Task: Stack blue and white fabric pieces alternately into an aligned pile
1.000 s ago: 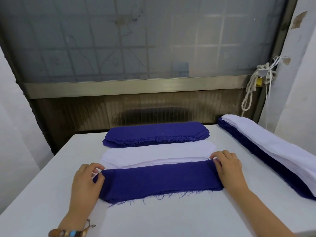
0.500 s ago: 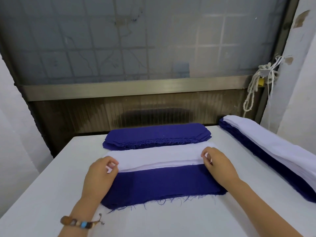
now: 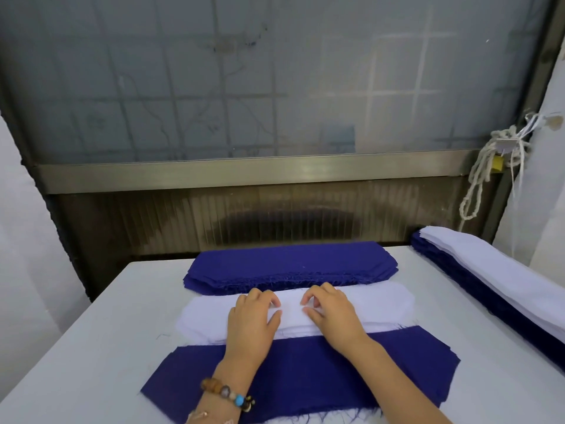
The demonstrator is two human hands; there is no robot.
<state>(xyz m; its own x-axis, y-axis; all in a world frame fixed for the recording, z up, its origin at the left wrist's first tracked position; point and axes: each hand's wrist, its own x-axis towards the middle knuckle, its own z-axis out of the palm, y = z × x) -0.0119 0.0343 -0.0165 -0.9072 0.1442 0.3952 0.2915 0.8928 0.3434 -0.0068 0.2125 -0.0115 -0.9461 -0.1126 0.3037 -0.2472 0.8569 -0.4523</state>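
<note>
Nearest the camera, the near blue fabric (image 3: 305, 377) lies flat on the white desk (image 3: 91, 332). Its frayed front edge runs out of frame at the bottom, so its full outline cannot be confirmed. Both forearms cross over it. A bead bracelet (image 3: 227, 396) sits on the left wrist; the beads are brown, grey and blue and carry no legible marking.

Directly behind, and touching the blue fabric's far edge, lies the white fabric (image 3: 382, 304), layered at its near edge. The left hand (image 3: 252, 319) and right hand (image 3: 331, 313) sit side by side on its middle, apart from each other. Their fingers are bent, with the tips and thumbs down on the cloth. It cannot be determined whether they pinch a layer or merely press on it. The hands cover the centre of the white fabric.

Behind that, the far blue stack (image 3: 290, 264) rests by the desk's rear edge, many layers deep with a ragged front.

Along the right of the desk runs the side pile (image 3: 489, 270), white layers over blue, cut off by the frame's right edge. The order of its layers is not readable from this angle.

Beyond the desk is a metal rail (image 3: 244, 171) below a frosted panel (image 3: 275, 87); only blurred grid lines show through it. At the right hangs a knotted cord (image 3: 472, 191) with white tags (image 3: 507, 145); any print on them is too small to read.
</note>
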